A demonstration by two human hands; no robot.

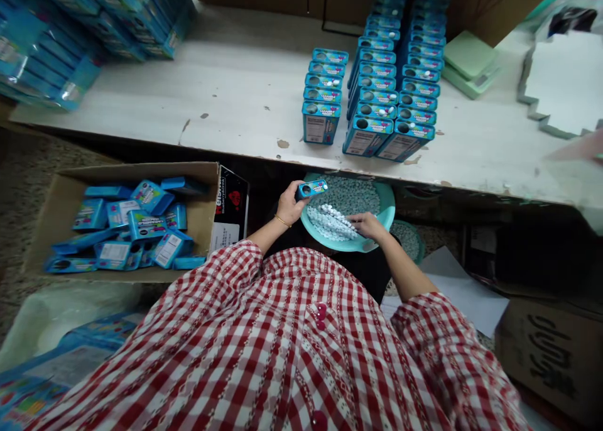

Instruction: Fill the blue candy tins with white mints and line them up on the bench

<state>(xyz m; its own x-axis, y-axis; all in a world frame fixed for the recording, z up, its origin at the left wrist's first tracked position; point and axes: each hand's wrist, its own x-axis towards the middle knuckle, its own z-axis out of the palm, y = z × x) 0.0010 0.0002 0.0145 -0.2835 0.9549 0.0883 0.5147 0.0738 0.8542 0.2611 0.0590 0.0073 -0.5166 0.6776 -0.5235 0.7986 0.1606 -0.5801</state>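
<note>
Your red checked shirt [282,355] fills the bottom of the frame, with both arms reaching out past it. At centre, your left grip [289,206] is clenched around a blue tin [313,189], held just above the rim of a teal basin [384,214]. Your right grip [370,225] lies curled on a heap of white mints [330,223] in that basin, close beside the tin; you cannot tell whether it holds any. More pale mints cover the rest of the basin, and a smaller basin [407,239] sits just past it at right.

So far, upright tins [377,85] stand in close rows at upper centre of the bench [226,85], some with mints showing at their openings. Lower left, loose tins [127,230] lie jumbled in a cardboard box [61,211]. Wrapped packs [56,54] are stacked at upper left.
</note>
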